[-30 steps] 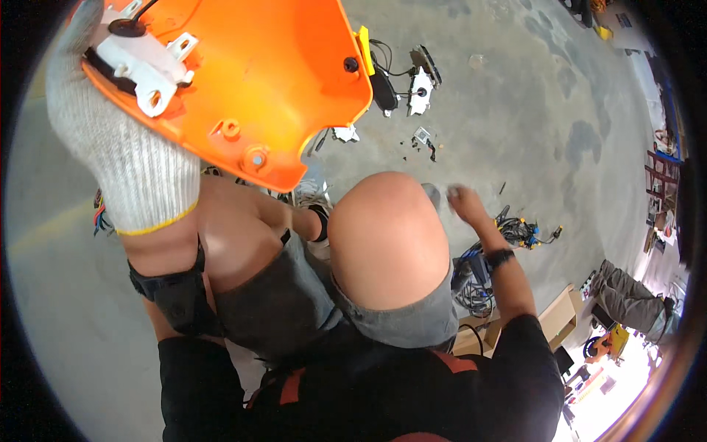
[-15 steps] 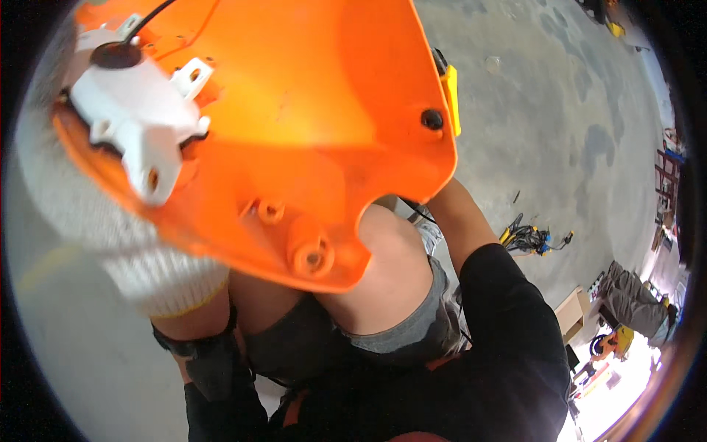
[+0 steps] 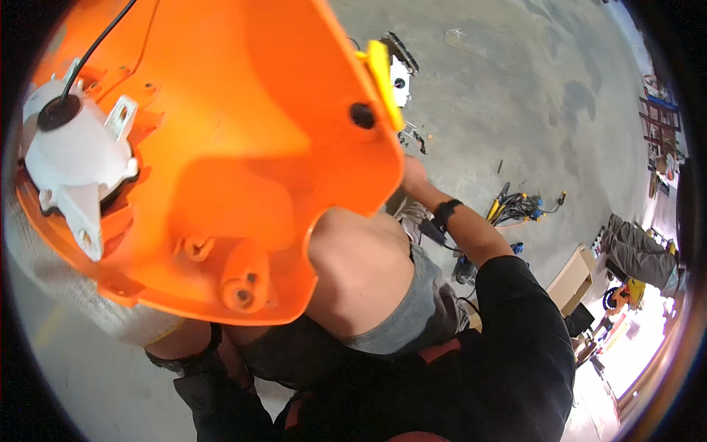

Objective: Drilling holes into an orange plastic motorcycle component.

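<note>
A large orange plastic body panel (image 3: 221,147), its inner side facing up, is held tilted over my lap. White light housings (image 3: 77,155) with a black rubber cap and a black cable are fixed at its left. My left hand (image 3: 55,258), in a white knitted glove, grips the panel's left edge from beneath; its fingers are hidden. My right hand (image 3: 414,175) is bare and sits just past the panel's lower right corner, with its fingers hidden behind it. A yellow part (image 3: 383,81) sticks out along the panel's right edge.
On the grey concrete floor lie a bundle of black cables (image 3: 515,208), a white part (image 3: 400,81) beside a dark piece, and small loose bits. A cardboard box (image 3: 571,280) stands to the right. Another person's legs (image 3: 637,247) show at the far right.
The orange panel has shifted left and a little down with my gloved left hand. More of my right forearm and a black wristband now show, as do floor parts past the panel's right edge.
</note>
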